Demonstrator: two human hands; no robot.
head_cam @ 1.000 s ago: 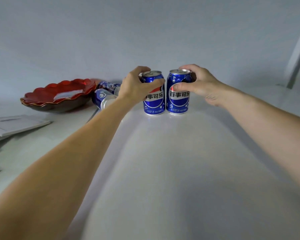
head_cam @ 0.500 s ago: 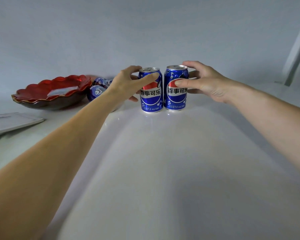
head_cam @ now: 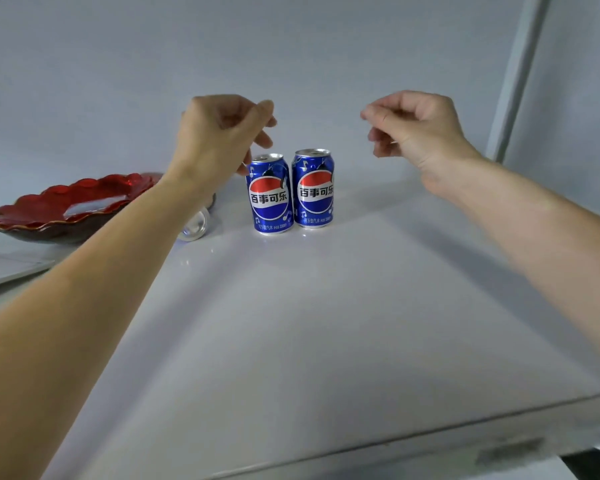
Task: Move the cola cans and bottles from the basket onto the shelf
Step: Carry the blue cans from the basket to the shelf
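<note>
Partly hidden behind your left forearm, a third can (head_cam: 195, 226) lies on its side on the white shelf (head_cam: 291, 323); only its silver end shows, so its label cannot be read. Your forearm also cuts off the right edge of the red scalloped bowl (head_cam: 66, 209) at far left, and a pale shape inside it is too vague to name. A flat white tray-like thing (head_cam: 11, 270) at the left edge is cropped by the frame.

Two blue Pepsi cans stand upright at the far middle of the shelf, just beside each other, whether touching you cannot tell. The left can (head_cam: 270, 194) and the right can (head_cam: 313, 188) each show the red, white and blue globe with the Chinese characters 百事可乐 across it; the small print near their bases is too fine to read.

Your left hand (head_cam: 219, 140) hovers above and just left of the left can, fingers loosely curled, holding nothing. Your right hand (head_cam: 416, 128) hangs in the air to the right of the cans, well apart from them, fingers likewise loosely curled and empty.
</note>
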